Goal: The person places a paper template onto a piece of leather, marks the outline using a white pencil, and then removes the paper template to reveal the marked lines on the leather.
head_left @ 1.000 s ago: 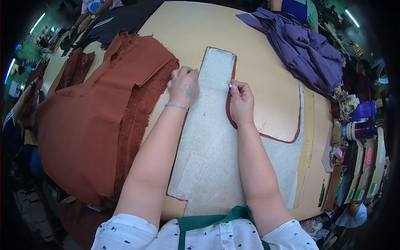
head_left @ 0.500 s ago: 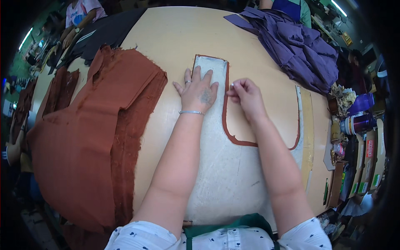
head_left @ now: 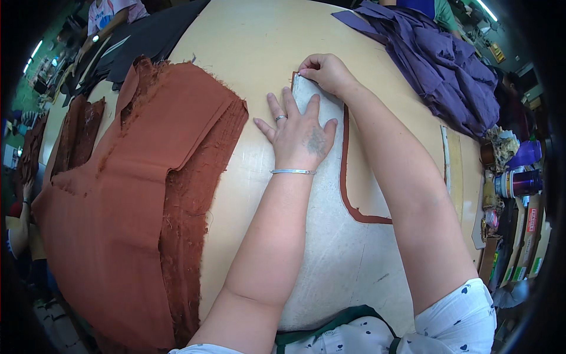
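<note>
A pale grey-white pattern template (head_left: 318, 248) with a tall strip and a U-shaped cutout lies flat on the table. A rust-brown fabric edge (head_left: 345, 171) shows along its border, beneath it. My left hand (head_left: 300, 138) presses flat on the strip, fingers spread, with a ring and a bracelet on it. At the strip's far left corner my right hand (head_left: 325, 74) is closed in a pinch. Between its thumb and finger a small white piece (head_left: 299, 74), looking like tailor's chalk, barely shows. My right forearm hides part of the cutout.
A thick stack of rust-brown fabric (head_left: 118, 212) lies left of my arms. Crumpled purple fabric (head_left: 436, 71) is at the far right, dark fabric (head_left: 150, 38) at the far left. Spools (head_left: 519, 183) and boxes crowd the right edge. Other people stand around the table.
My right hand has moved from the strip's right edge up to its far left corner. My left hand stays flat on the strip. The whole view has shifted slightly.
</note>
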`<state>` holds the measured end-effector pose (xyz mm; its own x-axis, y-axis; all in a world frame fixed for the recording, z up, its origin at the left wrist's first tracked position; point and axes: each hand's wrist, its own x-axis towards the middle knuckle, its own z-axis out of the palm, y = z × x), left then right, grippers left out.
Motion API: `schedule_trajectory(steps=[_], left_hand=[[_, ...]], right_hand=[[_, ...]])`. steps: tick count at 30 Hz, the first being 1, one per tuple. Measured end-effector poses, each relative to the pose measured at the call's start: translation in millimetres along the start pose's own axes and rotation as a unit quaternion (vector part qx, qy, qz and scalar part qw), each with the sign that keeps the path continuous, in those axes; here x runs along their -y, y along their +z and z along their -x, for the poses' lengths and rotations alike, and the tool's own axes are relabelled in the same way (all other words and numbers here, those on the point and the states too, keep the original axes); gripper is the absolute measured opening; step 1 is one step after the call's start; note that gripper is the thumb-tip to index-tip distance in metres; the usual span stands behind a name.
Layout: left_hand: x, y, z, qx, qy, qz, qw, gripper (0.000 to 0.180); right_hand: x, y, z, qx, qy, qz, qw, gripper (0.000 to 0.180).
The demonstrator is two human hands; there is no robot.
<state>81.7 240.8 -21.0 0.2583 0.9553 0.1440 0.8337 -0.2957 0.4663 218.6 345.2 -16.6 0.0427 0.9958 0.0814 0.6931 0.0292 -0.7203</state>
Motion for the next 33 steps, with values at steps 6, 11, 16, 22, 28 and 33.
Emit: schedule_trajectory(steps=[6, 11, 16, 22, 28, 33], left_hand=[[-1.5, -0.5, -0.1, 0.009, -0.002, 0.002, 1.0, 0.056], [-3.5, -3.8, 0.2, 0.014, -0.013, -0.006, 1.0, 0.056], [-6.6, -3.1, -0.3, 0.021, -0.011, -0.006, 1.0, 0.059], [-4.9, -3.3, -0.7, 0.026, -0.013, -0.013, 1.0, 0.062], [-6.3, -3.0, -2.0, 0.023, -0.004, 0.0, 1.0, 0.061], [-5.6, -4.2, -2.1, 0.012, 0.005, 0.005, 1.0, 0.059]], right_hand=[[-0.8, -12.4, 5.0, -0.008, -0.054, 0.095, 0.994, 0.011], [-14.4, -60.2, 25.6, 0.053, -0.076, 0.261, 0.961, 0.01], [-21.4, -69.0, 58.8, -0.047, -0.021, 0.169, 0.984, 0.01], [-29.4, -36.1, 70.3, -0.182, 0.01, 0.095, 0.979, 0.009], [-26.1, -25.6, 81.3, -0.206, -0.037, 0.179, 0.961, 0.013], [0.8, -10.2, 139.7, -0.165, -0.02, 0.164, 0.972, 0.008]])
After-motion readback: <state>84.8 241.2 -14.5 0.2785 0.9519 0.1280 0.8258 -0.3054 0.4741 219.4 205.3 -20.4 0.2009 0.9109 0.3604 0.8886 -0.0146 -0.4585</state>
